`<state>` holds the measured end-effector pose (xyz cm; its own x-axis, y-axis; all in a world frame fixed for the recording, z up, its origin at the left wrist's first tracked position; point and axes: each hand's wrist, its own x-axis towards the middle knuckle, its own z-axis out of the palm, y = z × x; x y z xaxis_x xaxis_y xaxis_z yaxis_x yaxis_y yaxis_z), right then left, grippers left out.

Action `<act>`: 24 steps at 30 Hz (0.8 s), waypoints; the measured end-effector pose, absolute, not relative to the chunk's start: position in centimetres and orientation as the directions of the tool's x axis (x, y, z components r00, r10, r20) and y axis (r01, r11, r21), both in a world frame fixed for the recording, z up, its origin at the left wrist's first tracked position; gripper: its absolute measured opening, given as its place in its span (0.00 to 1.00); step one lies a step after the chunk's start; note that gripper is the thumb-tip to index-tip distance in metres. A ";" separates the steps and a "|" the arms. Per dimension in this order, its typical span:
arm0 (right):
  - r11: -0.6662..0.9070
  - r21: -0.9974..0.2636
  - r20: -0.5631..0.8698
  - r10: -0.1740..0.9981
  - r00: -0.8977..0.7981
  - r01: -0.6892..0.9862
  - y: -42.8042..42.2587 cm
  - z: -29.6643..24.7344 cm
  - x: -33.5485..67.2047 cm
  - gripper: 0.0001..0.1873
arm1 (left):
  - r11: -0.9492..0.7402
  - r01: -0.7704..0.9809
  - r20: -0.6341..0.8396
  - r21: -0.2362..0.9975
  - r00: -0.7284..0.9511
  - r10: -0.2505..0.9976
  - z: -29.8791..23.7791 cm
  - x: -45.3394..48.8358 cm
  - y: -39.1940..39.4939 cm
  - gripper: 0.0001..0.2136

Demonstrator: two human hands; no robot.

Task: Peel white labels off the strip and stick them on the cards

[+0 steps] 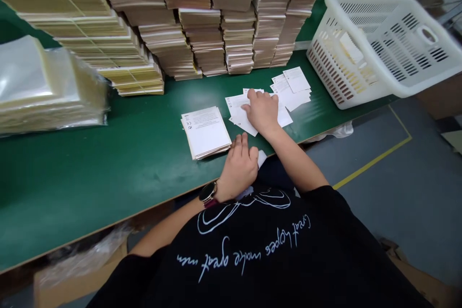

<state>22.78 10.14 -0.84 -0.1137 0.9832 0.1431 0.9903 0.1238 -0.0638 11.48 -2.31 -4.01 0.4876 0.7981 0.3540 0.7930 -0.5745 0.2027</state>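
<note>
My right hand lies palm down on a loose spread of white printed cards on the green table, its fingers curled over the top sheets. My left hand, with a watch on its wrist, rests at the table's near edge, fingers closed around a small white paper that pokes out beside the thumb. Just left of it sits a neat stack of white cards with printed text. More loose cards lie fanned further right.
Tall piles of tan flat sheets line the table's back. A bundle in clear plastic wrap lies at the left. A white slotted plastic basket stands tilted at the right end. Grey floor with a yellow line lies beyond.
</note>
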 end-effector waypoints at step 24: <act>0.302 -0.174 0.288 0.926 -0.245 0.937 1.3 -3.6 33.4 0.25 | 0.104 -0.441 0.430 0.891 0.896 0.111 11.1 5.2 -9.1 0.27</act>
